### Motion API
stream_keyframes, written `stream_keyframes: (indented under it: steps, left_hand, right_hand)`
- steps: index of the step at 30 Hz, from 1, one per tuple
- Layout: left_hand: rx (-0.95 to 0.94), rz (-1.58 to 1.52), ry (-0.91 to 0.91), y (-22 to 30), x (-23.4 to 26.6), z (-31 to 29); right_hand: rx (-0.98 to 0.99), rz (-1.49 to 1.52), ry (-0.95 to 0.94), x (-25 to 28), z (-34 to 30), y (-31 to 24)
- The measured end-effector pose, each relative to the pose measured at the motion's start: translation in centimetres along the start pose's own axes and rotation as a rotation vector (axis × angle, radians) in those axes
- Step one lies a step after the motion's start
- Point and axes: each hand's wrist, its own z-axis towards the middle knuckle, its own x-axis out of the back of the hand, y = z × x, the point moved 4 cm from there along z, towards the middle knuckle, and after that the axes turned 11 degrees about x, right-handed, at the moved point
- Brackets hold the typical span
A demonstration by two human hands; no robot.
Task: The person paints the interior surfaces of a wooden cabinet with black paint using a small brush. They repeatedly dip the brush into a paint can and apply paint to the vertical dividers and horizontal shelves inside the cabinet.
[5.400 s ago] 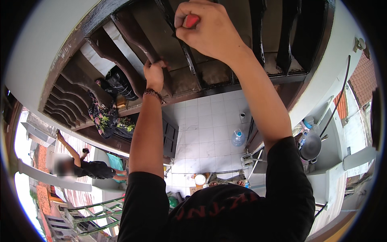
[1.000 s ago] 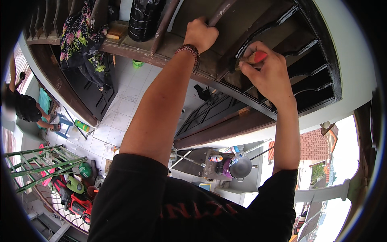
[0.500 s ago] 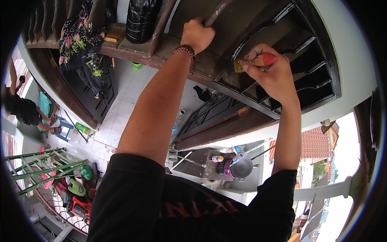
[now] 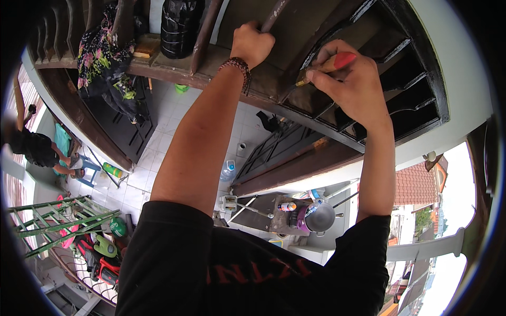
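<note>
My left hand (image 4: 253, 45) is closed around a brown wooden slat (image 4: 274, 16) of the railing, with a braided bracelet on the wrist. To its right, my right hand (image 4: 352, 81) grips a paintbrush (image 4: 337, 63) by its wooden handle, which has a red end. The bristles point left and down against a dark slat near the bottom rail; the fingers and shadow partly hide them. Glossy black slats (image 4: 396, 50) stand to the right of this hand, while those on the left are brown. A brown ledge (image 4: 211, 84) runs beneath both hands.
A black-wrapped container (image 4: 181, 31) and a floral cloth (image 4: 103, 60) rest at the ledge's left. Below are a green ladder (image 4: 63, 221), a pan (image 4: 319, 217), a water bottle (image 4: 228, 171) and a tiled floor (image 4: 168, 113). Another person (image 4: 37, 145) is at far left.
My right hand has moved up with the paintbrush, and the brush tip has shifted up and slightly left. My left hand keeps its hold on the slat. The whole view has shifted slightly.
</note>
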Motion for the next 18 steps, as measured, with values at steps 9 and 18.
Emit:
stream_keyframes:
  steps: [9,18]
  left_hand:
    - [0.029,-0.042,-0.061,0.0,0.2,-0.1]
    - [0.024,-0.058,-0.085,0.2,0.0,-0.5]
  right_hand:
    - [0.034,-0.236,-0.118,-0.8,2.9,-1.3]
    - [-0.109,-0.264,0.188,2.7,-0.6,1.4]
